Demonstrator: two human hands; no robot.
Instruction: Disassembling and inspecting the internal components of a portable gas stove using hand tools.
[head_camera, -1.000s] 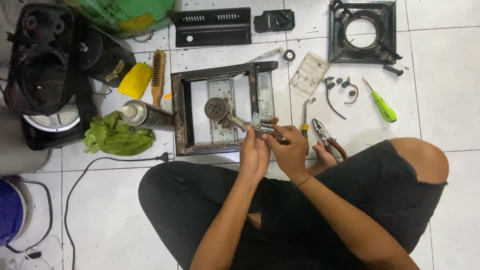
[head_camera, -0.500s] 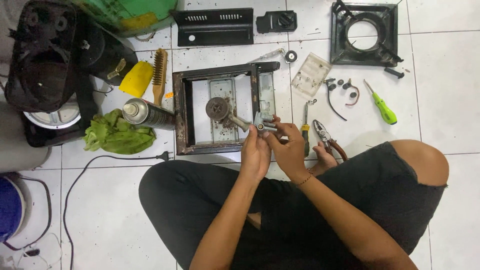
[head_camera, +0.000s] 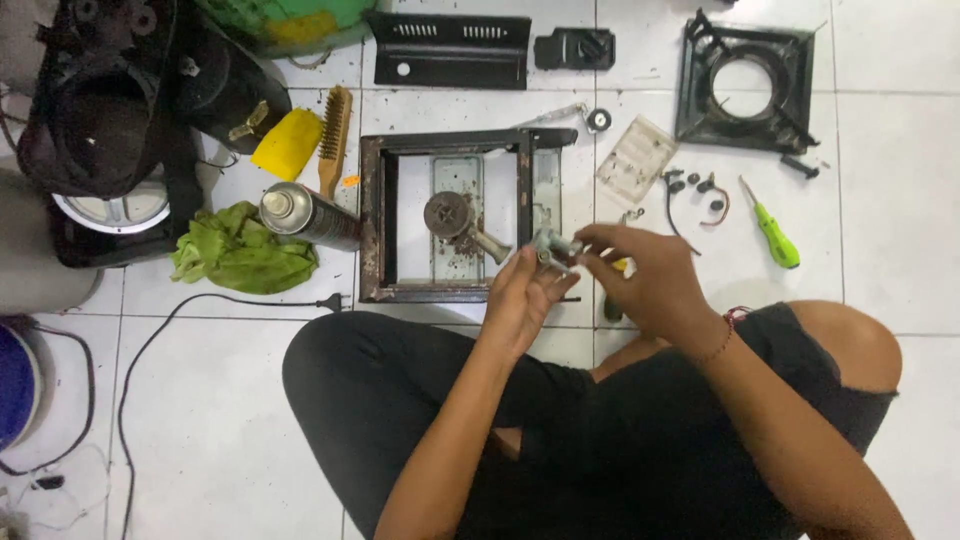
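Grey metal valve fitting (head_camera: 553, 246) sits between both hands above the rusty square stove frame's (head_camera: 372, 215) front edge. Left hand (head_camera: 522, 298) half-curled, cradling it from below; right hand (head_camera: 645, 275) pinches its end with bent fingertips. Round burner head (head_camera: 448, 213) adjoins.

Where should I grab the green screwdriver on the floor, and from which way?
Probably grab the green screwdriver by its fat green handle, the end nearer the person's knee. It lies flat on the white tile floor, thin tip pointing up-left toward the small black parts. Come from above and pinch across the handle; nothing crowds it, so that looks easiest.
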